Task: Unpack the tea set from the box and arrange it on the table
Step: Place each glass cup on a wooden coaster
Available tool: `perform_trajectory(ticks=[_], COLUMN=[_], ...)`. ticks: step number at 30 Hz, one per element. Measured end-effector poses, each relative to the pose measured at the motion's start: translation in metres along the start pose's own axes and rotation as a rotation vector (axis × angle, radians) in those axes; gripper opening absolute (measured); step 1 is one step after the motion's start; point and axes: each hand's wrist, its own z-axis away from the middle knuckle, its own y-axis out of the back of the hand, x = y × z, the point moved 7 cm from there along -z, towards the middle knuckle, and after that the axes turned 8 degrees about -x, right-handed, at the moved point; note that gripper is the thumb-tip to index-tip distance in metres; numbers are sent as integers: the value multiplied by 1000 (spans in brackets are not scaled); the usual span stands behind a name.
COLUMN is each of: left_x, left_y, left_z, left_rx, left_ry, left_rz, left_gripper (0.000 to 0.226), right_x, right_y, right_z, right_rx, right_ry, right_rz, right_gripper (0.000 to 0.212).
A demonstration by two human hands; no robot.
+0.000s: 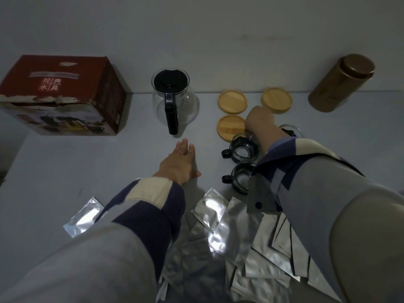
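The red cardboard box [63, 92] stands at the back left of the table. A glass teapot [175, 99] with a black lid and handle stands to its right. Three round wooden coasters [232, 102] lie in a group further right. Two glass cups with black handles [241, 152] sit in front of them, and another glass rim [291, 128] shows behind my right wrist. My right hand [260, 121] hovers curled between the coasters and cups, its fingers hidden. My left hand [182, 164] rests flat and empty on the table.
A gold cylindrical canister [342, 82] lies tilted at the back right against the wall. Several silver foil packets [220, 217] are piled along the near edge under my arms. The pale table [109, 162] meets the wall right behind the teapot.
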Motion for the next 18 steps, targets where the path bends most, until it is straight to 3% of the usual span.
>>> perform_trajectory(ticks=[4, 8, 14, 18], left_x=[0, 2, 6, 33], left_y=[-1, -1, 3, 14], left_z=[-1, -2, -1, -9], left_rx=[-4, -25, -29, 9], left_ry=[1, 21, 55, 26], left_rz=[-7, -25, -75, -111], left_gripper=[91, 92, 91, 98], right_x=[4, 15, 33, 65], right_y=[3, 18, 46, 68], right_z=[0, 3, 6, 0], right_rx=[10, 55, 90, 152], right_ry=[8, 28, 57, 19], right_rz=[20, -82, -208, -268], right_gripper=[11, 31, 40, 22])
